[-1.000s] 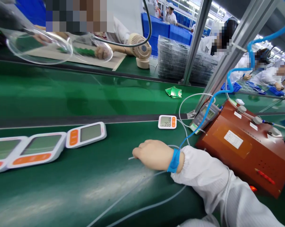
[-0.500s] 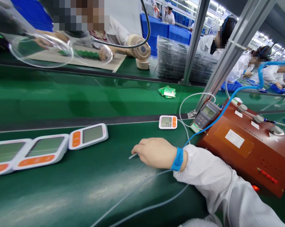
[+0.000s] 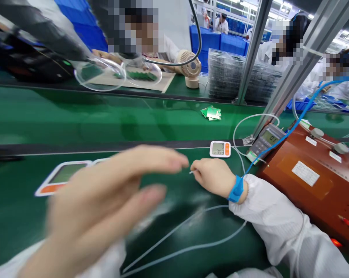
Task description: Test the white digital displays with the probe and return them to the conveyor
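Note:
My left hand [image 3: 105, 200] reaches in from the lower left, blurred, with thumb and fingers apart and nothing between them. Behind it lies a white display unit [image 3: 68, 173] with an orange button panel, and a second unit is mostly hidden by the fingers. My right hand [image 3: 213, 175], with a blue wrist strap [image 3: 236, 189], pinches a thin pale tube [image 3: 192, 172] whose end pokes out past the fingertips. Just beyond that hand a small white display unit [image 3: 220, 149] shows 0 and 393, with a tube running from its right side.
A grey handheld meter [image 3: 268, 138] leans beside a brown metal box [image 3: 295, 181] at the right. Pale tubing [image 3: 188, 250] loops over the green bench. Green circuit boards [image 3: 211, 113] lie on the belt beyond. Across it, a person works near a small fan [image 3: 190, 65].
My left hand has come into view over the display units on the left. My right hand still holds the tube and is now nearer the small display unit. The view has shifted left.

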Available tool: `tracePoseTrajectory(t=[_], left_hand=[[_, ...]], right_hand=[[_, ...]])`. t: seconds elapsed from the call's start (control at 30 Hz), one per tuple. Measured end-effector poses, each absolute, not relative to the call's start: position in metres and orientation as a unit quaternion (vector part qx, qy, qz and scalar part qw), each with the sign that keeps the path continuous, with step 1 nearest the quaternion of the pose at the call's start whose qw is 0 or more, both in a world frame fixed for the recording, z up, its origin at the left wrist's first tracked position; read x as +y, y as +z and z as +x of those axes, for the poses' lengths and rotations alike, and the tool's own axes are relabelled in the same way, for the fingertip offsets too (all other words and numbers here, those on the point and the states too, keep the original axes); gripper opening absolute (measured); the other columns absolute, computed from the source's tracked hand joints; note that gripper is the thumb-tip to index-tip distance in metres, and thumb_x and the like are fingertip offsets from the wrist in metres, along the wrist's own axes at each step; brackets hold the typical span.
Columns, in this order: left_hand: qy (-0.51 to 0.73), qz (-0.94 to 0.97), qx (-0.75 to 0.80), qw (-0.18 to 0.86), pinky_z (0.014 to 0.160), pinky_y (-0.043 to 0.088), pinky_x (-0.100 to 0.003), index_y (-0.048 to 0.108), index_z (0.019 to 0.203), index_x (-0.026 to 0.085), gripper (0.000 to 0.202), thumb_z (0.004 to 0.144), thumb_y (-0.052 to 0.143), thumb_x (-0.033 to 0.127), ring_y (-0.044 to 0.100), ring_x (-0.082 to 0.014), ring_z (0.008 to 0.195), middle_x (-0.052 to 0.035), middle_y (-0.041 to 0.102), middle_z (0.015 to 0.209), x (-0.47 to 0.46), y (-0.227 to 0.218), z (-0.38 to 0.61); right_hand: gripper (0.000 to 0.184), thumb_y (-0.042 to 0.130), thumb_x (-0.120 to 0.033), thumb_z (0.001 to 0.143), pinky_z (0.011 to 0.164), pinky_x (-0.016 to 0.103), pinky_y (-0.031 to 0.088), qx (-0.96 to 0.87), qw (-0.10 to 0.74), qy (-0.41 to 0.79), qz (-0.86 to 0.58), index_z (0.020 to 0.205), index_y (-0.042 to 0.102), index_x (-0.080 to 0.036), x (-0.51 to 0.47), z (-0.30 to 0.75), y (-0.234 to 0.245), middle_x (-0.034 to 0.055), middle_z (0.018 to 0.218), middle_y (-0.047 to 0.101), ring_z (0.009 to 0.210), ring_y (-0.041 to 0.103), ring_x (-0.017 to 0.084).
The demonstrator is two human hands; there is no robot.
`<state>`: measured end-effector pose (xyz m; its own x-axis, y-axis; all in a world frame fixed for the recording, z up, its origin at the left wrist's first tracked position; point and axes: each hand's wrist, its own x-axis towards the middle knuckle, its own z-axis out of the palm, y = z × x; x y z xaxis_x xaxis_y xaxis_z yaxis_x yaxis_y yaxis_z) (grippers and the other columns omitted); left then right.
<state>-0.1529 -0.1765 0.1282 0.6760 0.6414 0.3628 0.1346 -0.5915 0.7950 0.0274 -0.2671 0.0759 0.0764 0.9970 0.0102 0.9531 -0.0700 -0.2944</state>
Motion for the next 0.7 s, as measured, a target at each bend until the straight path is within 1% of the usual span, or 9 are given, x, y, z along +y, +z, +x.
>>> tracePoseTrajectory(t=[0.07, 0.13, 0.2, 0.27, 0.37, 0.47, 0.53, 0.63, 0.7], left_hand=[[0.317, 0.858, 0.289, 0.283, 0.102, 0.044, -0.057, 0.065, 0.117, 0.022, 0.051, 0.089, 0.050, 0.062, 0.059, -0.0320, 0.110, -0.0066, 0.066, 0.118, -0.151, 0.112, -0.145], [0.252, 0.895, 0.333, 0.157, 0.110, 0.033, -0.061, 0.054, 0.130, 0.005, 0.078, 0.087, 0.041, 0.069, 0.042, -0.0422, 0.132, -0.0223, 0.051, 0.139, -0.122, 0.079, -0.144], [0.213, 0.892, 0.389, 0.081, 0.110, 0.028, -0.064, 0.050, 0.133, 0.002, 0.083, 0.086, 0.041, 0.069, 0.025, -0.0503, 0.140, -0.0295, 0.036, 0.148, -0.100, 0.043, -0.150], [0.168, 0.904, 0.391, 0.028, 0.108, 0.026, -0.067, 0.046, 0.137, 0.004, 0.073, 0.089, 0.041, 0.059, 0.027, -0.0512, 0.139, -0.0309, 0.036, 0.147, -0.091, 0.016, -0.157], [0.142, 0.909, 0.390, 0.034, 0.105, 0.030, -0.065, 0.046, 0.137, 0.003, 0.062, 0.090, 0.046, 0.044, 0.042, -0.0485, 0.127, -0.0311, 0.050, 0.130, -0.098, 0.006, -0.160], [0.190, 0.876, 0.402, 0.186, 0.101, 0.040, -0.057, 0.053, 0.131, 0.009, 0.065, 0.079, 0.062, 0.046, 0.053, -0.0424, 0.114, -0.0229, 0.057, 0.116, -0.121, 0.018, -0.147], [0.255, 0.795, 0.407, 0.371, 0.094, 0.047, -0.050, 0.057, 0.125, 0.015, 0.065, 0.073, 0.069, 0.052, 0.057, -0.0357, 0.107, -0.0160, 0.059, 0.113, -0.142, 0.025, -0.135], [0.294, 0.524, 0.372, 0.708, 0.072, 0.054, -0.038, 0.059, 0.117, 0.016, 0.054, 0.082, 0.060, 0.058, 0.064, -0.0252, 0.083, -0.0106, 0.064, 0.099, -0.176, 0.024, -0.118], [0.290, 0.374, 0.317, 0.822, 0.064, 0.054, -0.034, 0.057, 0.121, 0.017, 0.050, 0.084, 0.061, 0.052, 0.063, -0.0212, 0.073, -0.0084, 0.066, 0.096, -0.192, 0.020, -0.110]], right_hand=[[0.017, 0.052, -0.019, 0.097, 0.069, 0.029, 0.045, -0.652, 0.119, 0.096, -0.743, 0.105, 0.067, -0.018, -0.267, 0.030, 0.078, 0.0070, 0.095, 0.071, 0.083, 0.065, 0.020], [0.016, 0.053, -0.018, 0.095, 0.069, 0.029, 0.044, -0.640, 0.125, 0.105, -0.750, 0.102, 0.068, -0.017, -0.267, 0.032, 0.078, 0.0073, 0.094, 0.072, 0.083, 0.066, 0.021], [0.015, 0.054, -0.017, 0.095, 0.068, 0.029, 0.044, -0.640, 0.130, 0.112, -0.749, 0.099, 0.069, -0.017, -0.266, 0.034, 0.077, 0.0070, 0.093, 0.072, 0.083, 0.066, 0.020], [0.013, 0.056, -0.017, 0.094, 0.067, 0.028, 0.043, -0.642, 0.136, 0.116, -0.745, 0.097, 0.069, -0.017, -0.265, 0.035, 0.075, 0.0062, 0.091, 0.072, 0.082, 0.067, 0.020], [0.009, 0.059, -0.018, 0.093, 0.068, 0.028, 0.042, -0.644, 0.149, 0.119, -0.741, 0.095, 0.068, -0.018, -0.265, 0.037, 0.073, 0.0046, 0.090, 0.072, 0.083, 0.067, 0.019], [0.007, 0.060, -0.018, 0.093, 0.068, 0.028, 0.041, -0.641, 0.163, 0.115, -0.741, 0.093, 0.067, -0.018, -0.266, 0.036, 0.075, 0.0041, 0.090, 0.072, 0.083, 0.066, 0.019], [0.007, 0.060, -0.018, 0.093, 0.067, 0.027, 0.041, -0.636, 0.184, 0.115, -0.741, 0.092, 0.067, -0.017, -0.266, 0.034, 0.077, 0.0037, 0.088, 0.071, 0.079, 0.065, 0.017], [0.005, 0.062, -0.015, 0.091, 0.069, 0.026, 0.042, -0.631, 0.237, 0.126, -0.728, 0.091, 0.066, -0.017, -0.265, 0.031, 0.079, 0.0026, 0.087, 0.070, 0.077, 0.064, 0.015], [0.004, 0.063, -0.014, 0.090, 0.070, 0.026, 0.042, -0.633, 0.257, 0.140, -0.717, 0.090, 0.066, -0.017, -0.265, 0.029, 0.077, 0.0024, 0.088, 0.070, 0.078, 0.064, 0.015]])
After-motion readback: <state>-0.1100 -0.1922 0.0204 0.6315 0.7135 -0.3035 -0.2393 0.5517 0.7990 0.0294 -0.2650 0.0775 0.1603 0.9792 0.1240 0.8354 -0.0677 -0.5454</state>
